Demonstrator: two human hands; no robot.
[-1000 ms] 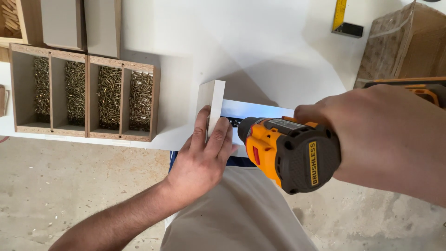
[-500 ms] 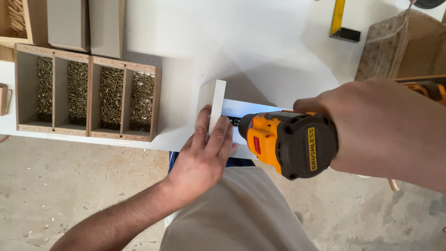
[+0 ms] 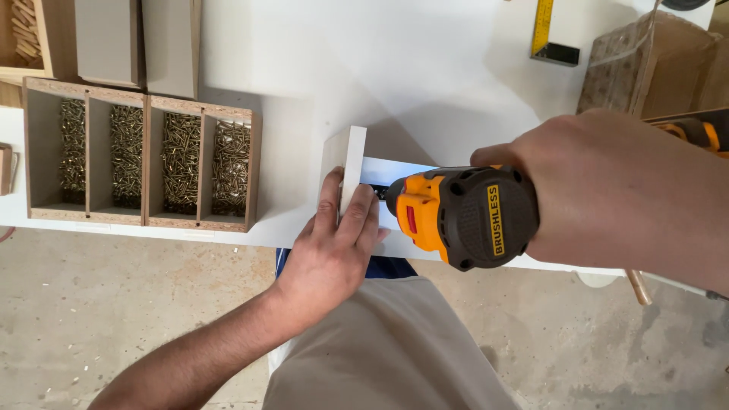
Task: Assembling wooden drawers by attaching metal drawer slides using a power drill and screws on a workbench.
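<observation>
A white panel (image 3: 351, 163) stands on edge on the white desk (image 3: 425, 68) at the centre of the frame, its thin edge facing up and its long axis running up the frame, away from the person. The left hand (image 3: 334, 243) comes in from the lower left, forearm slanting up, fingers spread flat against the panel's near end and thumb on its left side. Just right of the panel, the drill (image 3: 459, 216) lies level with its long axis across the frame, nose pointing left into the panel's right face. The right hand (image 3: 623, 190) enters from the right edge, closed around the drill's grip. A screw tray (image 3: 144, 156) sits at the left.
</observation>
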